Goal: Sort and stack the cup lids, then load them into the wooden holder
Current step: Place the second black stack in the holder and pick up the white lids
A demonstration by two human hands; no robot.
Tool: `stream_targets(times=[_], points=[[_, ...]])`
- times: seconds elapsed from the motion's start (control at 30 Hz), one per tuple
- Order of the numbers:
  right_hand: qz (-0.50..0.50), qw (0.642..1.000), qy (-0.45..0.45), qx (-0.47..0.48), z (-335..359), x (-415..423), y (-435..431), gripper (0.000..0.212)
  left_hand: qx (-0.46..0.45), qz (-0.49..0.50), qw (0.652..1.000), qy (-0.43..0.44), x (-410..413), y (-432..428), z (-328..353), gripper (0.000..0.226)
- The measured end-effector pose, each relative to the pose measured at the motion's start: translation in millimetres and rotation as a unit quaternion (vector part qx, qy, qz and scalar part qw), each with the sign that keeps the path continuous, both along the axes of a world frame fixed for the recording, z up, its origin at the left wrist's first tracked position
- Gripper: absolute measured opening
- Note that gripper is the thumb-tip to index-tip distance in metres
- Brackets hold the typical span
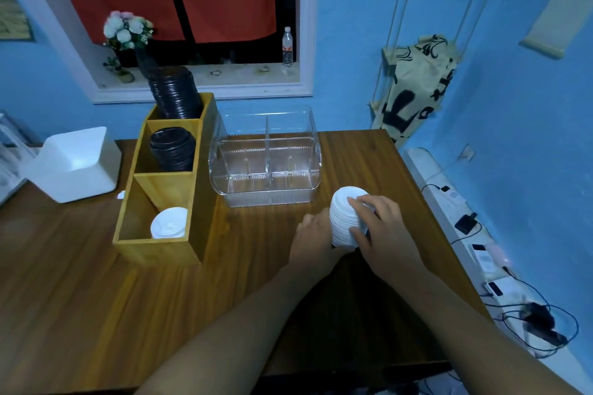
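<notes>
One wood-grain table takes up most of my feed. The wooden holder sits on its left half, with three compartments in a row running away from me. The far one has a tall black lid stack poking well above the rim, the middle one a shorter black stack, and the near one a few white lids low in its right corner with loads of room above. A clear organiser stands just right of the holder. The bit that matters is the white lid stack, well right of the holder and near the organiser's front corner. It's tilted with its top leaning away to the left, and I can't tell if its bottom touches the table. Left hand is against its left side, wrapped round it as far as I can make out, though most of those fingers are hidden. Right hand is clamped on from the right, fingers curled over the top lid and down the side. My guess on handling: thin plastic, weighs next to nothing, each lid a bit bendy. The nested column probably only holds loosely, so it'd shear or fan out if squeezed mid-height. I'd pin it end to end, one palm under the bottom and the other capping the top. Looks-wise it's plain white and round, with fine ridges where the rims nest and some small moulding on the top face I can't make out.
</notes>
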State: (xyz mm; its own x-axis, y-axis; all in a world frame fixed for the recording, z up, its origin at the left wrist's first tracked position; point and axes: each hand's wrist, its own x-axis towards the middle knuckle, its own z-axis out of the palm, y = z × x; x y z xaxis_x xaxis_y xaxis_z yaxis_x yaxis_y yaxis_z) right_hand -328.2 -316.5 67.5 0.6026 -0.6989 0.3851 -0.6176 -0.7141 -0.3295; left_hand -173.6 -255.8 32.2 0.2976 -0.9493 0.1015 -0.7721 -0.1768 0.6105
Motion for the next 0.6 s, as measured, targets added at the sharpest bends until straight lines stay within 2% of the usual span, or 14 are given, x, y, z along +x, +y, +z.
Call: stream_targets(times=[0.17,0.33,0.5,0.6], points=[[0.067,0.996,-0.054,-0.032,20,24,22,0.054,-0.053,0.043,0.998,0.005,26,39,19,0.079],[0.169,0.974,-0.125,-0.086,62,80,51,0.049,-0.129,0.094,0.987,-0.006,69,96,64,0.076],[0.242,0.951,-0.168,-0.093,94,154,78,0.046,-0.135,0.164,0.976,-0.055,133,143,101,0.079],[0.267,0.948,-0.163,-0.067,98,202,89,0.047,-0.127,0.203,0.97,-0.05,168,164,110,0.079]])
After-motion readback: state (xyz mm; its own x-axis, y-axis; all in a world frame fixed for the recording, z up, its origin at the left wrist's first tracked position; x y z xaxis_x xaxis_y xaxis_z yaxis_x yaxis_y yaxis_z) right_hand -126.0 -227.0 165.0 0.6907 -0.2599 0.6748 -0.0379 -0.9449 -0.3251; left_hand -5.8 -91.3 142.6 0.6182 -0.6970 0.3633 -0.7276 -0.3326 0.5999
